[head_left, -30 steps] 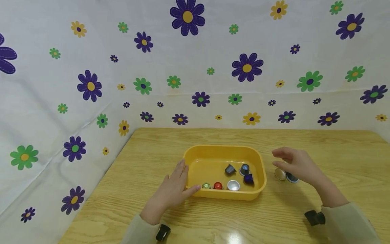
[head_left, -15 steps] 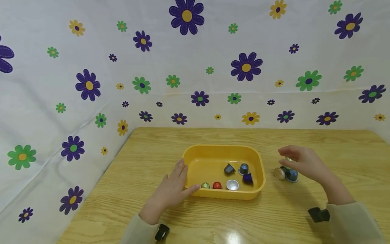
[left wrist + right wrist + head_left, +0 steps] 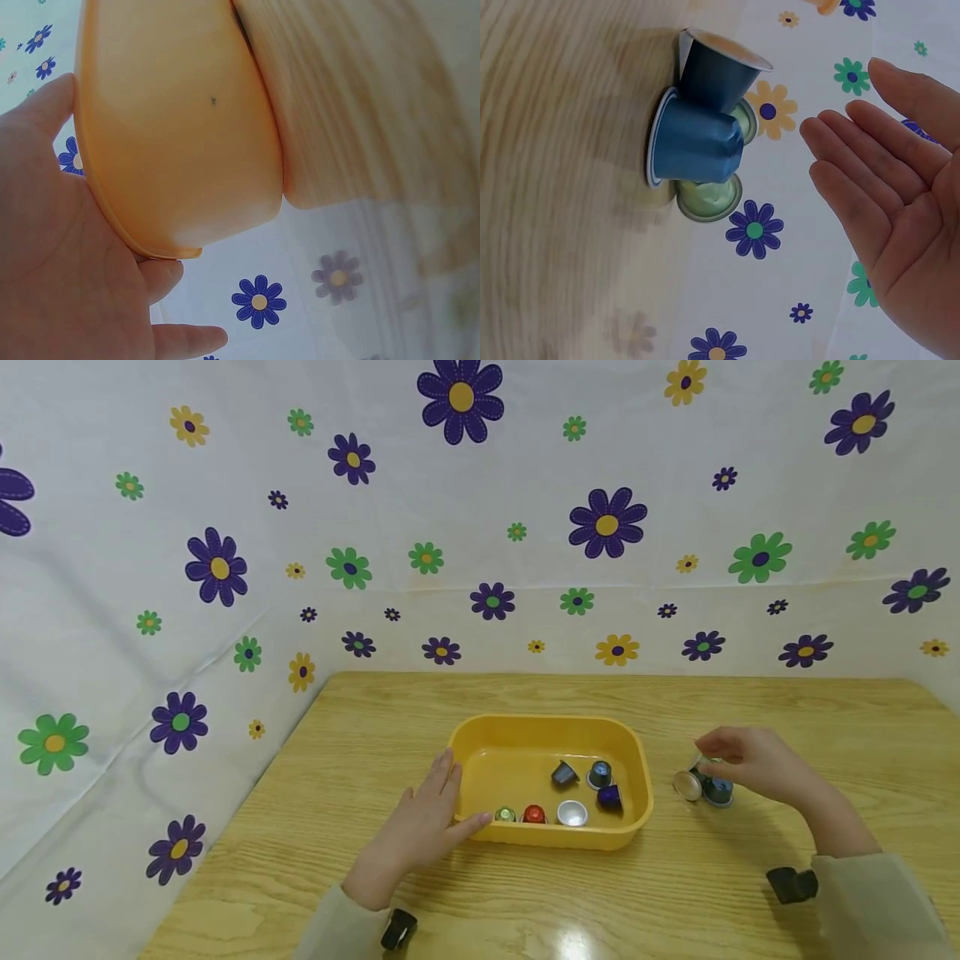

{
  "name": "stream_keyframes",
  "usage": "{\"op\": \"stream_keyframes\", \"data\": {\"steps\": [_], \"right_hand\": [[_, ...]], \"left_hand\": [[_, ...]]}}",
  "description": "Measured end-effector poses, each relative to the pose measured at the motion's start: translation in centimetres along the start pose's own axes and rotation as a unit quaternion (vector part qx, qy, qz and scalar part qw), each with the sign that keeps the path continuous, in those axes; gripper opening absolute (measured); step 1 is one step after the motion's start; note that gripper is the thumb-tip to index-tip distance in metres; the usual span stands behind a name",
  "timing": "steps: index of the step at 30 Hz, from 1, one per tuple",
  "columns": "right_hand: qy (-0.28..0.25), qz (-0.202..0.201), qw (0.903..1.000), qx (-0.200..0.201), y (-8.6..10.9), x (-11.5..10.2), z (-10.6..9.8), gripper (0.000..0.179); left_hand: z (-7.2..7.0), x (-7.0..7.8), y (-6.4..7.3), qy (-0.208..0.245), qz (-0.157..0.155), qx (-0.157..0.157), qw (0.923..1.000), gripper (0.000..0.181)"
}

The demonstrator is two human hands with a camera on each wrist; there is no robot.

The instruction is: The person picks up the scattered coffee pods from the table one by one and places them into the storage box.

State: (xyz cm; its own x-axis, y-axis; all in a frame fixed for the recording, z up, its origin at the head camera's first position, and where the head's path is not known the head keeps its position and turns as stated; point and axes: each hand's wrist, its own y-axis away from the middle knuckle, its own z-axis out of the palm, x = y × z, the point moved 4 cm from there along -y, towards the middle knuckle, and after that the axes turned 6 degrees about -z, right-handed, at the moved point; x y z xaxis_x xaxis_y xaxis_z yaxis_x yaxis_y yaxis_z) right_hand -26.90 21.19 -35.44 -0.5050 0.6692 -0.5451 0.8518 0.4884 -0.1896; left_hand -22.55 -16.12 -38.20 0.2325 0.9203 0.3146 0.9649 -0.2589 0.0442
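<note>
My left hand (image 3: pixel 416 827) lies along the left end of a yellow tray (image 3: pixel 555 835), fingers stretched along the rim and thumb over the front corner. The left wrist view has the palm (image 3: pixel 67 247) against the tray's rim. My right hand (image 3: pixel 765 768) hovers over coffee capsules on the table to the right of the tray. In the right wrist view its fingers stay apart from them and hold nothing. A blue capsule (image 3: pixel 694 142) stands upright, a dark teal one (image 3: pixel 716 71) with a tan lid leans beside it, and green foil (image 3: pixel 709 199) shows behind.
Inside the tray lie several more capsules: a grey one (image 3: pixel 564 774), a blue-grey one (image 3: pixel 600 772), a dark blue one (image 3: pixel 609 797), a silver-lidded one (image 3: pixel 572 813), a red one (image 3: pixel 534 814) and a green one (image 3: pixel 505 815). A flowered cloth (image 3: pixel 450 510) hangs behind the wooden table (image 3: pixel 375 710).
My right hand has shifted a little to the right, uncovering more of the blue capsule and a pale one behind it. The left hand keeps its place on the tray.
</note>
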Motion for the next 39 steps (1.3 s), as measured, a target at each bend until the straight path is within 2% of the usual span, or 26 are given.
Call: {"op": "stream_keyframes", "data": {"steps": [17, 39], "right_hand": [[-0.024, 0.04, 0.9967, -0.066, 0.3, 1.6, 0.8, 0.034], [-0.015, 0.047, 0.9956, -0.08, 0.7, 2.6, 0.8, 0.028]], "left_hand": [[-0.2, 0.1, 0.0, -0.003, -0.002, -0.001, 1.0, 0.086], [-0.1, 0.1, 0.1, 0.001, -0.008, -0.003, 1.0, 0.087]]}}
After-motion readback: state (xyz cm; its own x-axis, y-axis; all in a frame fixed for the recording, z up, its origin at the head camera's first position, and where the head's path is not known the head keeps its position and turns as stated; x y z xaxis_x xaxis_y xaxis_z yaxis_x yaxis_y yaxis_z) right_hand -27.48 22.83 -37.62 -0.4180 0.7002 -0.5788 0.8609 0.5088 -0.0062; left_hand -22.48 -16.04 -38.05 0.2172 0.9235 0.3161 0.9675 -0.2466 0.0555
